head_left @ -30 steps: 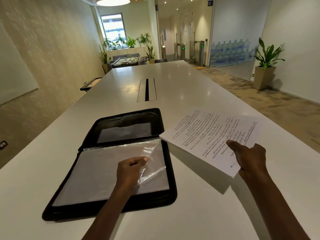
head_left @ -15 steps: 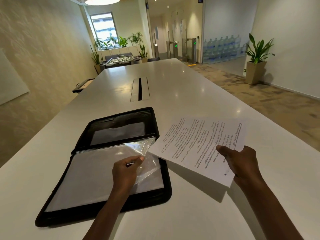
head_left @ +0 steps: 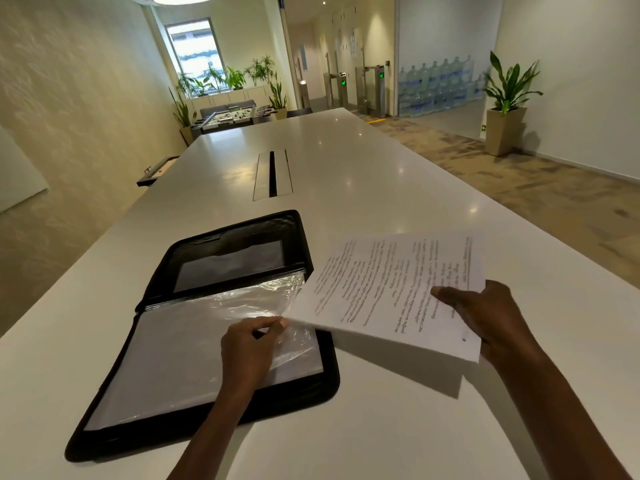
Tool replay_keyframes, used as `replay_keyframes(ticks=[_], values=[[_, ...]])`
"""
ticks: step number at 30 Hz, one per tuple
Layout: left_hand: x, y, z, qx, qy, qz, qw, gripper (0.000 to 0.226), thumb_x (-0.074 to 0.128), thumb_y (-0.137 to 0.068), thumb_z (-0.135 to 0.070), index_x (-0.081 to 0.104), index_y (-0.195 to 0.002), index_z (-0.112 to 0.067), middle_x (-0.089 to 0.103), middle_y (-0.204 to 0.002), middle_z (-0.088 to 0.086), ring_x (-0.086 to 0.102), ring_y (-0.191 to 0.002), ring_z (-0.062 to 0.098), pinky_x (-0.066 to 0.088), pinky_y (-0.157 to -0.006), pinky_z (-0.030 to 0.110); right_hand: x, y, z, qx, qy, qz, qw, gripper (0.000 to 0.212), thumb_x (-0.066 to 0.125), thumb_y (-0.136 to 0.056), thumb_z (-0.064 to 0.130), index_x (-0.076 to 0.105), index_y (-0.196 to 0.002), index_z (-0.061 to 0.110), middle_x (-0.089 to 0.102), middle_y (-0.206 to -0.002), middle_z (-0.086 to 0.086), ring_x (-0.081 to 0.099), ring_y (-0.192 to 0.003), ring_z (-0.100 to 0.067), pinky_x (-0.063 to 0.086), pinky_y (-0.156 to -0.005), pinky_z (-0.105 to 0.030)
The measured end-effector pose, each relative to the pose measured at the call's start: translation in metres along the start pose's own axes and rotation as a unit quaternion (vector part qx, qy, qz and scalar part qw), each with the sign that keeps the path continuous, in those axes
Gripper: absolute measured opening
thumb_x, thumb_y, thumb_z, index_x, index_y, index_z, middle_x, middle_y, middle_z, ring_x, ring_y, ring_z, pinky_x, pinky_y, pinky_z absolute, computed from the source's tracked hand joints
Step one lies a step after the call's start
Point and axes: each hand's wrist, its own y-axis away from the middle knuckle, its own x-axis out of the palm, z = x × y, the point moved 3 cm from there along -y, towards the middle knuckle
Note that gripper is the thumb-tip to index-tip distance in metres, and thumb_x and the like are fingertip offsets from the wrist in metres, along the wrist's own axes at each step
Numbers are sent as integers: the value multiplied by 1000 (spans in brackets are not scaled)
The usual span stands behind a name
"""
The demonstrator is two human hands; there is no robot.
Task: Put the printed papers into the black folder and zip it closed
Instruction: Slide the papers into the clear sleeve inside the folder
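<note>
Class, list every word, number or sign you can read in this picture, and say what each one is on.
printed papers: lines of text, too blurred to read.
Bottom corner of the top sheet: a small page number, perhaps "22", not sure.
Turnstiles: green lit signs, no words.
Black folder: no readable label.

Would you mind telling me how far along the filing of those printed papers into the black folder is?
Done: the black folder lies unzipped and open on the white table. In hand: the left hand pinches a clear plastic sleeve up by its corner, while the right hand holds the printed papers beside it, their near corner reaching over the sleeve. Left: slide the papers in, shut the folder and zip it.
</note>
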Motion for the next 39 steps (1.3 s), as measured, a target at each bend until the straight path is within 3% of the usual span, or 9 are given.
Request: replay_keyframes(ticks=[4,8,14,17,20,23,29,34,39], values=[[-3,-1,-1,-19,40,-9,999,6,78,-80,-26,78,-84,-29,72,-75,-17,66,-73,-7,45,-67,15,-11,-4,9,-10,-52,-48,997,44,73,-80,-5,64,-122,4,73,-96,-6,76,-71,-14,61,-55,-26],[-3,-2,-2,-43,91,-10,995,7,79,-79,-26,77,-83,-31,75,-82,-12,69,-78,1,47,-69,17,-18,-8,12,-11,-94,-75,993,47,74,-80,-4,63,-125,7,72,-109,-9,76,-77,-15,63,-63,-33],[-8,-8,3,-106,160,-1,981,4,77,-80,-28,78,-84,-29,75,-80,-19,68,-81,4,50,-69,23,-20,-6,5,24,-100,-68,992,40,74,-79,-5,64,-115,12,73,-89,-4,76,-68,-15,60,-52,-29],[-10,-12,2,-112,170,-3,979,5,77,-81,-29,77,-85,-30,75,-80,-20,67,-83,3,49,-68,21,-19,-6,2,29,-81,-68,994,40,74,-79,-6,65,-116,7,72,-91,-8,75,-69,-16,61,-54,-30],[-11,-14,-1,-106,163,2,981,7,77,-80,-29,78,-87,-29,76,-82,-16,68,-81,2,50,-71,22,-16,-7,1,29,-64,-55,996,32,74,-78,-7,66,-105,9,75,-77,-1,75,-64,-15,60,-50,-27],[-9,-14,-5,-90,140,8,986,11,77,-80,-29,79,-91,-26,77,-86,-10,69,-82,4,52,-75,25,-10,-5,-1,25,-47,-35,998,26,74,-79,-6,64,-90,16,73,-60,9,73,-56,-10,54,-44,-21],[-6,-11,-11,-50,70,17,996,10,79,-78,-26,79,-88,-24,74,-85,-14,67,-78,-1,43,-64,13,2,0,-4,7,15,15,1000,29,75,-81,-1,65,-103,15,72,-83,5,74,-61,-7,53,-45,-17],[-4,-12,-11,-25,-18,28,999,2,77,-80,-32,77,-78,-32,73,-81,-17,66,-78,2,46,-67,21,5,-1,-2,-8,54,45,997,30,77,-80,2,66,-103,18,71,-74,16,72,-58,-2,50,-44,-13],[15,-14,-19,47,-176,27,983,35,66,-78,-61,74,-91,-29,68,-79,-23,65,-69,2,49,-62,22,7,-1,-3,8,80,67,995,30,79,-79,6,68,-105,17,74,-76,12,75,-64,-11,53,-46,-16]])
